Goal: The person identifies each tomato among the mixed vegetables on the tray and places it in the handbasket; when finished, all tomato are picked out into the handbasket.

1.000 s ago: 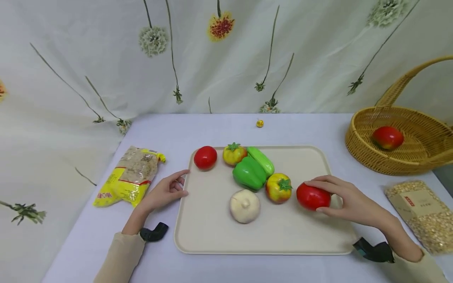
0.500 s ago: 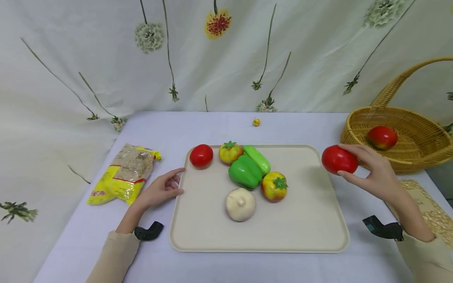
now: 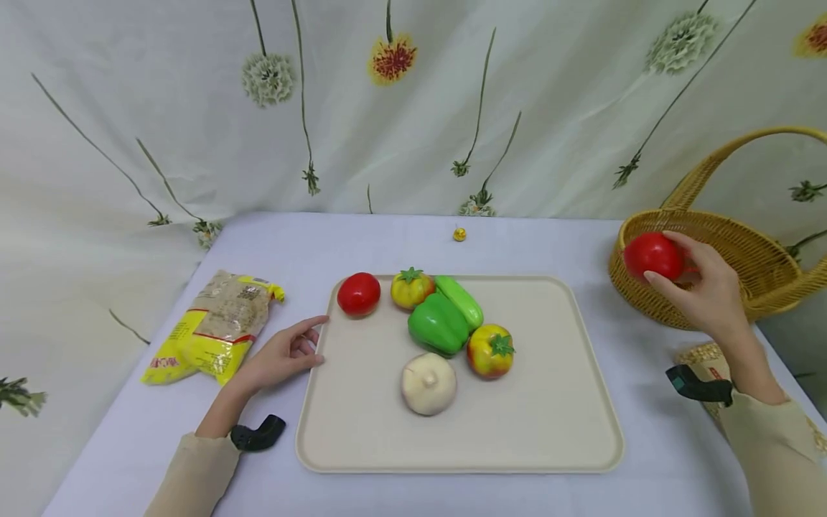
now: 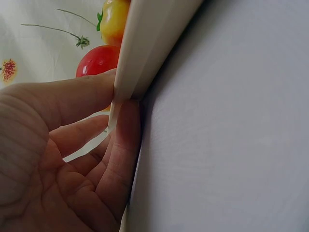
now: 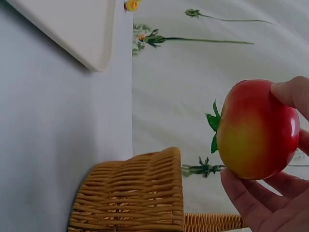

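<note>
High at the right in the head view, my right hand (image 3: 707, 291) grips a shiny toy tomato (image 3: 652, 256) between thumb and fingers. It overlaps the near left rim of the wicker basket (image 3: 652, 305). In the right wrist view the tomato (image 5: 256, 130) shows red and yellow skin and green leaves, and the basket (image 5: 130, 191) lies below it. My left hand (image 3: 284, 355) pinches the left edge of the beige tray (image 3: 555, 431); in the left wrist view the thumb is on the rim (image 4: 140, 53) and a finger tucks under it.
On the tray are a red tomato (image 3: 358, 294), two yellow-red tomatoes (image 3: 491, 352), a green pepper (image 3: 438, 324), a green cucumber-like piece (image 3: 460, 300) and a white garlic bulb (image 3: 429, 384). Yellow bags (image 3: 222, 327) lie left, a grain bag (image 3: 701, 354) right.
My right hand has lifted the tomato off the tray's right side and carried it up and right to the basket. My left hand stays at the tray's edge. The head view has shifted slightly.
</note>
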Tool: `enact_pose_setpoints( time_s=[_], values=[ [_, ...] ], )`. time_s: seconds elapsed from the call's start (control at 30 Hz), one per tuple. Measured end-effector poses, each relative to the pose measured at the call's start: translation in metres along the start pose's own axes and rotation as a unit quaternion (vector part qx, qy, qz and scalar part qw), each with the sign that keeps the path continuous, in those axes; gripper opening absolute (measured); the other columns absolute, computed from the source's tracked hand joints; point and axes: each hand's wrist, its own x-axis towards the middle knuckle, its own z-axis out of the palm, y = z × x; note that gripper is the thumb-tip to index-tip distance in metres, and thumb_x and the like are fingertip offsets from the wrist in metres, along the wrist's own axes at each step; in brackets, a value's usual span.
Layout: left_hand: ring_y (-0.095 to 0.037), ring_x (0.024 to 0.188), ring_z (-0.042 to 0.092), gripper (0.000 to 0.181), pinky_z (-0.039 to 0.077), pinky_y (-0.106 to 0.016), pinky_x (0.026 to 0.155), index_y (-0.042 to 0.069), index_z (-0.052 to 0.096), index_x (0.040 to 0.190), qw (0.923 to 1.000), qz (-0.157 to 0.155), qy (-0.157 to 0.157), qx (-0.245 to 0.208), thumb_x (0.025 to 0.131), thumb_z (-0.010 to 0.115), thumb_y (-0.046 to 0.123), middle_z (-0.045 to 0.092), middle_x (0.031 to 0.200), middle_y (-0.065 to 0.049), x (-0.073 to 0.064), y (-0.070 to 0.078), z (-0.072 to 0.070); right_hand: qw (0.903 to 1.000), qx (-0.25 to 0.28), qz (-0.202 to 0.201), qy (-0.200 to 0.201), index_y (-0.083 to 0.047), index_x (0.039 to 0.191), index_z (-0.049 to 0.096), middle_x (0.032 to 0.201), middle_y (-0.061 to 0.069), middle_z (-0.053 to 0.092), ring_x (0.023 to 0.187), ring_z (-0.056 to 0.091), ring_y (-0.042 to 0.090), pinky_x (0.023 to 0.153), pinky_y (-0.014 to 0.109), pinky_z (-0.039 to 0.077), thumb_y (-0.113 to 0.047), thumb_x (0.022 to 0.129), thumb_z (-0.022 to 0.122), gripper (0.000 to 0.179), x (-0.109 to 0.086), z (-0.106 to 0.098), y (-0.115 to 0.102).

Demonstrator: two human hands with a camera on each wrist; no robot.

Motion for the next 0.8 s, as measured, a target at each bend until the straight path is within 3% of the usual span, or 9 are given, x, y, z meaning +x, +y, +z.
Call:
enact_pose_setpoints(
  time_s=[0.13, 0.33, 0.57, 0.7, 0.8],
  values=[
    [-0.007, 0.076, 0.050, 0.065, 0.046, -0.015, 0.066, 0.008, 0.038, 0.141, 1.0000, -0.006, 0.002, 0.002, 0.085, 0.068, 0.021, 0.052, 0.099, -0.009, 0.001, 0.000, 0.000, 0.9981, -0.037, 0.049, 0.005, -0.009, 0.138, 0.044, 0.126, 0.026, 0.049, 0.089, 0.028, -0.014, 0.068, -0.003, 0.025, -0.018, 0.084, 0.068, 0.060, 0.009, -0.005, 0.012],
    [-0.006, 0.075, 0.050, 0.065, 0.047, -0.015, 0.066, 0.006, 0.037, 0.141, 1.0000, -0.004, -0.002, -0.001, 0.085, 0.068, 0.020, 0.053, 0.099, -0.011, 0.001, 0.001, -0.001, 0.9932, -0.058, 0.100, -0.017, -0.007, 0.141, 0.039, 0.124, 0.027, 0.045, 0.091, 0.029, 0.003, 0.072, 0.034, 0.032, -0.027, 0.089, 0.060, 0.060, 0.020, -0.009, 0.026],
    [-0.007, 0.075, 0.048, 0.066, 0.044, -0.014, 0.065, 0.007, 0.036, 0.142, 0.9997, -0.011, -0.005, -0.021, 0.086, 0.068, 0.020, 0.051, 0.099, -0.012, 0.002, 0.003, -0.002, 0.9822, -0.068, 0.141, -0.104, -0.003, 0.145, 0.028, 0.129, 0.035, 0.035, 0.108, 0.033, 0.046, 0.074, 0.057, 0.037, -0.033, 0.093, 0.052, 0.064, 0.030, -0.009, 0.040],
    [-0.006, 0.075, 0.049, 0.066, 0.045, -0.014, 0.066, 0.006, 0.036, 0.142, 0.9997, -0.012, -0.006, -0.022, 0.085, 0.068, 0.020, 0.051, 0.099, -0.012, 0.001, 0.003, -0.002, 0.9710, -0.076, 0.153, -0.167, 0.001, 0.144, 0.026, 0.129, 0.039, 0.033, 0.111, 0.030, 0.053, 0.077, 0.063, 0.038, -0.036, 0.094, 0.048, 0.066, 0.029, -0.007, 0.050],
    [-0.006, 0.076, 0.050, 0.066, 0.046, -0.014, 0.066, 0.006, 0.036, 0.142, 0.9997, -0.011, -0.007, -0.022, 0.085, 0.068, 0.020, 0.051, 0.099, -0.013, 0.002, 0.001, -0.001, 0.9646, -0.082, 0.162, -0.191, 0.004, 0.144, 0.024, 0.129, 0.040, 0.032, 0.113, 0.029, 0.054, 0.081, 0.067, 0.037, -0.038, 0.095, 0.047, 0.068, 0.028, -0.005, 0.056]
  ],
)
